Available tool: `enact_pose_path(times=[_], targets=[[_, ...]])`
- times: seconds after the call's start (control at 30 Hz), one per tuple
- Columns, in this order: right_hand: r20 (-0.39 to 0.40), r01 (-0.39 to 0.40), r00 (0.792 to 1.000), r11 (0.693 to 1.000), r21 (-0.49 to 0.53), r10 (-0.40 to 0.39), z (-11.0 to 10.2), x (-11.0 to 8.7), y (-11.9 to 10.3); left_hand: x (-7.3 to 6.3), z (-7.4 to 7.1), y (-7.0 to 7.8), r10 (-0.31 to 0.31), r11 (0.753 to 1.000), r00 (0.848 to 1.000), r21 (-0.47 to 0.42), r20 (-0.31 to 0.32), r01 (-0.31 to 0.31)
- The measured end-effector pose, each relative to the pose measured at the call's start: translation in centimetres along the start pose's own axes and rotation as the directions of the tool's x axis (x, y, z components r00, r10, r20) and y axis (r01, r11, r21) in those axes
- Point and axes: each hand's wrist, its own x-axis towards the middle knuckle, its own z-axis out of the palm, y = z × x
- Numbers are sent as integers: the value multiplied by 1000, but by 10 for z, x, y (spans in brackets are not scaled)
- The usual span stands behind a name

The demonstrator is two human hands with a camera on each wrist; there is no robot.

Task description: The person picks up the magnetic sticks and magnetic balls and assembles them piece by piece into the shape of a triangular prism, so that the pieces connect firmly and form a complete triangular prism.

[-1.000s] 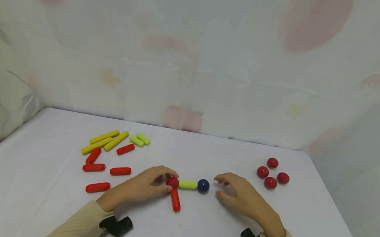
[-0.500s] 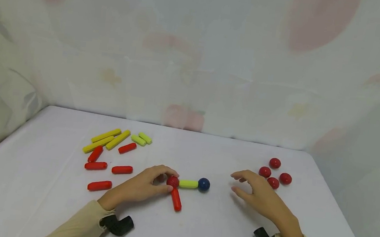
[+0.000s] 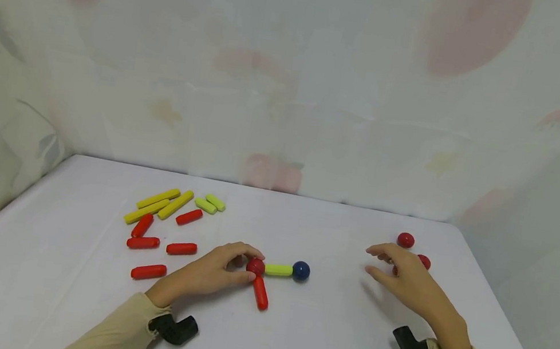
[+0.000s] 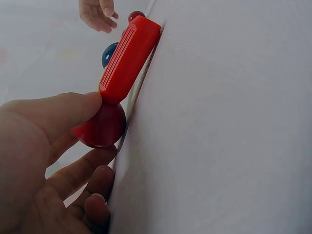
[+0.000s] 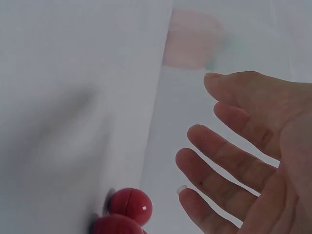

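Observation:
My left hand (image 3: 214, 270) holds a red ball (image 3: 255, 266) between thumb and fingers. A short red rod (image 3: 260, 294) meets this ball and slants toward the front of the table. From the same ball a yellow-green rod (image 3: 278, 270) runs right to a dark blue ball (image 3: 301, 271). In the left wrist view the thumb presses where the red rod (image 4: 129, 61) joins the ball. My right hand (image 3: 410, 278) hovers with nothing in it, fingers spread and relaxed, near the loose red balls (image 3: 405, 240). It hides some of them in the head view; two red balls (image 5: 131, 206) show below its fingers in the right wrist view.
At the left lie several loose red rods (image 3: 148, 272), with longer yellow rods (image 3: 175, 204) and two short yellow-green rods (image 3: 205, 206) behind them. The white table (image 3: 318, 340) ends at a patterned cloth backdrop (image 3: 372, 93).
My right hand has moved right, away from the blue ball and over to the loose red balls. The left hand keeps its hold on the red ball.

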Motion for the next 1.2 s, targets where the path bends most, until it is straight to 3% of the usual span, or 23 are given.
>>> enact_pose_path(times=[0.37,1.2], targets=[[-37,15,999,999,-40,-16,-11,-1,13,0,-2,3,-7,1000,1000,-18,6,7],[-8,-62,998,994,-90,62,-13,-5,45,-1,-1,5,-17,1000,1000,-18,8,17]])
